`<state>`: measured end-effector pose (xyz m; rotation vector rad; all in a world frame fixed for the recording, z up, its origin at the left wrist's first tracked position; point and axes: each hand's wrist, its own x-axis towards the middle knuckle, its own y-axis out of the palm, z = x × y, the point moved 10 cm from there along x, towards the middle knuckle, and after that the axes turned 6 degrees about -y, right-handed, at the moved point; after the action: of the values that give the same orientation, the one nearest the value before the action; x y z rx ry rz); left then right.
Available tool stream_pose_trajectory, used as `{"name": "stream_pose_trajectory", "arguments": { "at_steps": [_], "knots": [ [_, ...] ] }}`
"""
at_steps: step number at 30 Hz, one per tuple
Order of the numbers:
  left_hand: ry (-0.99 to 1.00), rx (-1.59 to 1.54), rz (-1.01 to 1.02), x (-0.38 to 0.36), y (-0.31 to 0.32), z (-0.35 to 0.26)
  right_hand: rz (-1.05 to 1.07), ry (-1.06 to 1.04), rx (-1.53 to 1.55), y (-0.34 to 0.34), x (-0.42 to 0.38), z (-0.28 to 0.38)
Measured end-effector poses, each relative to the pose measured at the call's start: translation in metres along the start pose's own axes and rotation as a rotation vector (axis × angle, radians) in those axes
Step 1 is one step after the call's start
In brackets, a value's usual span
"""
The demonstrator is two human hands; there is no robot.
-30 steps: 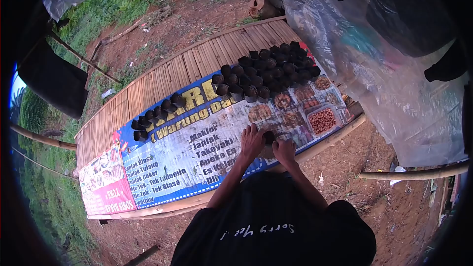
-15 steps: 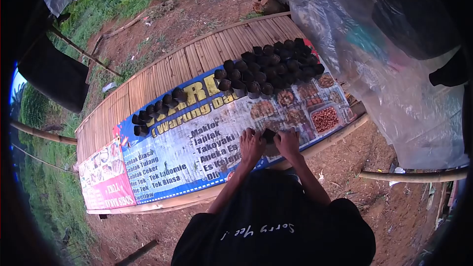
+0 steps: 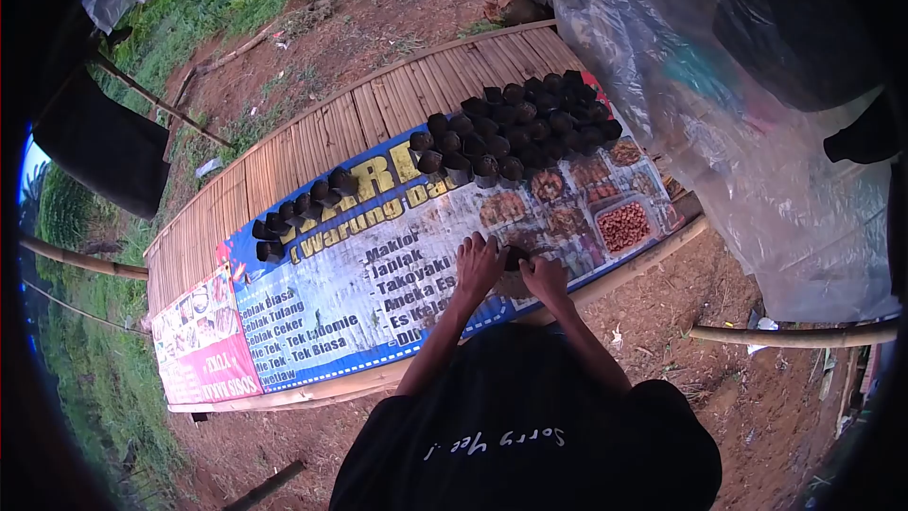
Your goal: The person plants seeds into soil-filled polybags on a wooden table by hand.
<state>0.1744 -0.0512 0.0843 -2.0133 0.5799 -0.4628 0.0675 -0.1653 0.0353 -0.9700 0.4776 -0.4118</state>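
A printed banner [image 3: 378, 284] lay on a slatted bamboo bench [image 3: 312, 137]. At the banner's near edge, the left hand [image 3: 480, 265] and right hand [image 3: 547, 276] flanked a small pot [image 3: 514, 259], each touching it. A large cluster of pots [image 3: 520, 128] stood behind the hands, toward the right end. A short row of pots [image 3: 298, 213] stood to the left. A plastic sheet [image 3: 719, 123] hung at the right.

Open banner [image 3: 378, 284] left of the hands; blocked ahead by clustered black pots [image 3: 515, 128], right by hanging plastic sheet [image 3: 719, 132].
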Motion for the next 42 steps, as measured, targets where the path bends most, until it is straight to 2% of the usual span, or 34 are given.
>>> {"name": "stream_pose_trajectory", "arguments": {
  "at_steps": [6,11,13,18,20,24,29,32,36,39,41,42],
  "knots": [
    [0.183,0.008,-0.057,0.003,-0.006,-0.013,-0.109,-0.094,-0.041,-0.015,0.004,0.013],
    [0.128,-0.069,-0.013,-0.014,-0.009,-0.011,-0.039,-0.123,-0.119,-0.023,0.012,0.012],
    [0.112,-0.060,-0.015,-0.027,0.000,-0.005,0.012,-0.136,-0.065,-0.005,0.011,0.005],
    [0.028,-0.092,-0.049,-0.025,-0.009,-0.007,-0.017,-0.046,-0.096,-0.016,-0.001,0.003],
    [0.007,-0.099,-0.092,-0.015,-0.016,-0.007,0.095,0.016,-0.131,-0.005,-0.002,-0.002],
    [0.101,-0.023,-0.031,-0.004,-0.005,-0.010,0.138,0.014,-0.017,0.011,0.002,-0.010],
    [0.196,-0.011,0.001,-0.008,-0.008,-0.017,-0.002,-0.106,-0.100,-0.009,0.005,0.008],
    [0.146,-0.077,0.025,-0.020,-0.012,-0.016,0.011,-0.178,-0.170,-0.019,0.008,0.015],
    [0.071,-0.070,0.031,-0.031,-0.013,-0.013,0.034,-0.154,-0.167,-0.005,0.009,0.009],
    [0.005,-0.115,-0.017,-0.026,-0.018,-0.011,-0.038,-0.147,-0.266,-0.017,-0.006,0.018],
    [-0.034,-0.168,-0.066,-0.022,-0.020,-0.006,0.123,-0.062,-0.170,-0.010,-0.009,0.013],
    [0.012,-0.121,-0.049,-0.022,-0.016,-0.009,0.123,-0.063,-0.171,-0.006,-0.009,0.010]
  ]
}}
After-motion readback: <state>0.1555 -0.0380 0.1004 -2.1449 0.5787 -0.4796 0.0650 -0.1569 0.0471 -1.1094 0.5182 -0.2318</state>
